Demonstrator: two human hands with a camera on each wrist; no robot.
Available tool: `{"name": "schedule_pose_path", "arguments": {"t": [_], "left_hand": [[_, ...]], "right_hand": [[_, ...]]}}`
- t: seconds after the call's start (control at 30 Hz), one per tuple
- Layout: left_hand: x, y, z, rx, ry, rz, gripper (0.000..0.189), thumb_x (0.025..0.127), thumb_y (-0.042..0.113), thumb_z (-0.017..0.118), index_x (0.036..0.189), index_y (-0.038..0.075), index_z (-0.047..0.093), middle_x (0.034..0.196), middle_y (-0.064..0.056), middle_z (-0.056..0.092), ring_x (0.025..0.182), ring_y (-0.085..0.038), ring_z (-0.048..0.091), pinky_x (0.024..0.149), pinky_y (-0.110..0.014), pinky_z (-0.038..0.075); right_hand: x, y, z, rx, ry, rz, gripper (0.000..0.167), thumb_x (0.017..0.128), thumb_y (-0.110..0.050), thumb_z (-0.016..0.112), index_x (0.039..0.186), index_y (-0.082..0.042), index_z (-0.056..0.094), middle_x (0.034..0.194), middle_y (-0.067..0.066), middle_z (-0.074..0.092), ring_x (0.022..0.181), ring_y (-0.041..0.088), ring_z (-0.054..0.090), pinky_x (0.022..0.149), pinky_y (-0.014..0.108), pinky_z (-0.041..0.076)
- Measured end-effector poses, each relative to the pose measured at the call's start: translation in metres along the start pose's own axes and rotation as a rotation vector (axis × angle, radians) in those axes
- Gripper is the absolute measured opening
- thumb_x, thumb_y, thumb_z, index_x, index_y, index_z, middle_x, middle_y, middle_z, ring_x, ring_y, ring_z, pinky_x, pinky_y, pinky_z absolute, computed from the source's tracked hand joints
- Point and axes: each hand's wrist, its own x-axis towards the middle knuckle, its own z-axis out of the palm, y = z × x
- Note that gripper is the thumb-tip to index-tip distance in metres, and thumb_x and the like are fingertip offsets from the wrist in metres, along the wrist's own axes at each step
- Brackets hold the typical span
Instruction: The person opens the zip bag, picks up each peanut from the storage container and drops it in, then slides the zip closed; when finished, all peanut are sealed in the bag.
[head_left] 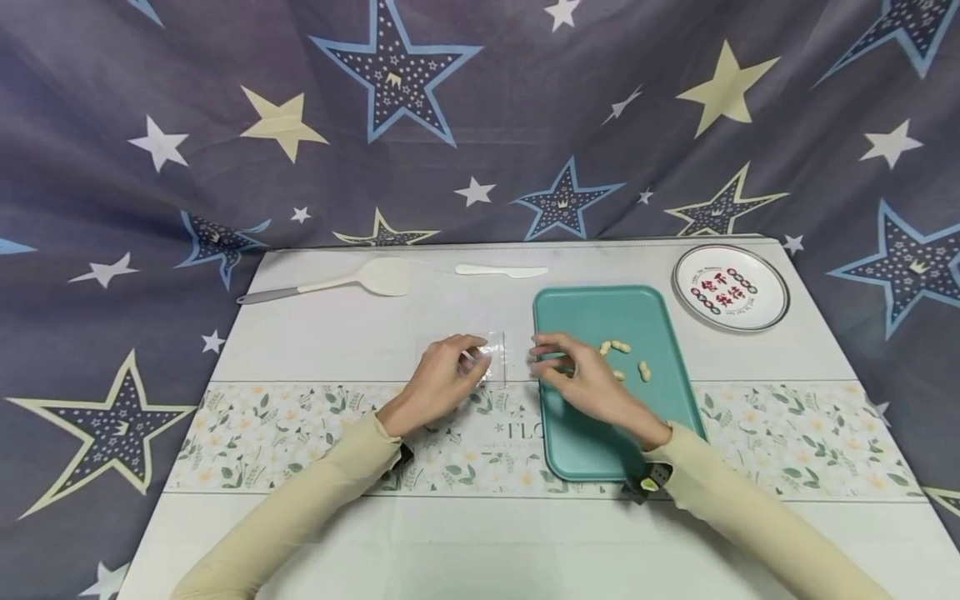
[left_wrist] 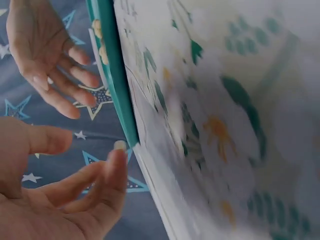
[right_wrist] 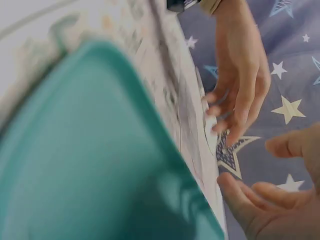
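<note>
My left hand [head_left: 442, 377] hovers with loosely bent fingers, nothing between fingers and thumb. Under and beside it lies a clear plastic bag [head_left: 495, 354], partly hidden by the hand. My right hand [head_left: 592, 385] is over the left part of a teal tray [head_left: 600, 304], its fingers also loosely bent and holding nothing. On the tray, just right of that hand, lie several peanuts in the shell [head_left: 644, 371]; part of the group may be behind the hand. In the left wrist view, the left hand [left_wrist: 65, 195] faces the right hand [left_wrist: 47, 60], with a gap between them.
At the back left lies a spatula [head_left: 382, 277] with a grey handle. A white knife [head_left: 501, 271] lies at the back middle. A round plate [head_left: 705, 312] with red characters stands right of the tray. A star-patterned cloth [head_left: 465, 75] hangs behind the table.
</note>
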Motion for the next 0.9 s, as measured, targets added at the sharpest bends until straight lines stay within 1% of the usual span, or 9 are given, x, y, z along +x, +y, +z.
{"name": "schedule_pose_path", "arguments": {"t": [0.1, 0.2, 0.3, 0.4, 0.53, 0.73, 0.9], "left_hand": [[0.003, 0.001, 0.006, -0.037, -0.027, -0.061, 0.037, 0.104, 0.019, 0.061, 0.133, -0.004, 0.066, 0.119, -0.018, 0.075, 0.097, -0.024, 0.077, 0.086, -0.039, 0.064], [0.004, 0.002, 0.011, -0.024, -0.042, -0.105, 0.041, 0.105, 0.021, 0.06, 0.138, -0.002, 0.064, 0.13, -0.02, 0.071, 0.107, -0.028, 0.076, 0.093, -0.043, 0.063], [0.004, 0.003, 0.015, 0.0, -0.051, -0.132, 0.046, 0.103, 0.023, 0.062, 0.141, -0.002, 0.061, 0.135, -0.021, 0.069, 0.112, -0.031, 0.073, 0.098, -0.045, 0.06], [0.004, 0.004, 0.017, -0.002, -0.068, -0.158, 0.05, 0.102, 0.024, 0.063, 0.146, -0.001, 0.057, 0.138, -0.021, 0.067, 0.113, -0.031, 0.071, 0.1, -0.046, 0.059], [0.004, 0.004, 0.018, -0.02, -0.069, -0.169, 0.053, 0.102, 0.023, 0.062, 0.149, -0.001, 0.053, 0.137, -0.022, 0.067, 0.115, -0.031, 0.071, 0.102, -0.046, 0.058], [0.005, 0.004, 0.017, -0.077, -0.068, -0.176, 0.053, 0.102, 0.018, 0.059, 0.15, -0.002, 0.051, 0.142, -0.022, 0.065, 0.117, -0.032, 0.072, 0.102, -0.045, 0.059], [0.004, 0.002, 0.016, -0.121, -0.056, -0.182, 0.051, 0.103, 0.016, 0.055, 0.15, -0.003, 0.05, 0.143, -0.023, 0.064, 0.122, -0.035, 0.07, 0.106, -0.046, 0.057]], "right_hand": [[0.003, -0.001, 0.008, 0.05, -0.012, 0.084, 0.053, 0.102, -0.016, 0.066, 0.15, 0.001, 0.049, 0.136, 0.022, 0.066, 0.117, 0.037, 0.072, 0.097, 0.042, 0.062], [0.005, -0.002, 0.015, 0.073, -0.042, 0.153, 0.058, 0.102, -0.019, 0.064, 0.153, 0.0, 0.045, 0.142, 0.022, 0.062, 0.121, 0.038, 0.069, 0.098, 0.042, 0.062], [0.007, -0.003, 0.021, 0.123, -0.068, 0.213, 0.062, 0.101, -0.019, 0.063, 0.157, -0.002, 0.04, 0.149, 0.023, 0.057, 0.128, 0.04, 0.064, 0.103, 0.043, 0.06], [0.01, -0.004, 0.025, 0.188, -0.069, 0.242, 0.066, 0.101, -0.019, 0.062, 0.159, 0.0, 0.035, 0.154, 0.026, 0.051, 0.134, 0.043, 0.059, 0.107, 0.044, 0.058], [0.014, -0.005, 0.028, 0.269, -0.065, 0.274, 0.069, 0.101, -0.017, 0.06, 0.16, 0.002, 0.03, 0.158, 0.028, 0.045, 0.138, 0.044, 0.055, 0.111, 0.044, 0.054], [0.017, -0.007, 0.029, 0.335, -0.061, 0.317, 0.07, 0.102, -0.015, 0.058, 0.162, 0.001, 0.026, 0.159, 0.028, 0.043, 0.141, 0.043, 0.053, 0.115, 0.046, 0.051], [0.02, -0.008, 0.032, 0.463, -0.067, 0.359, 0.067, 0.104, -0.011, 0.054, 0.162, 0.002, 0.023, 0.16, 0.028, 0.04, 0.143, 0.042, 0.052, 0.115, 0.045, 0.051]]}}
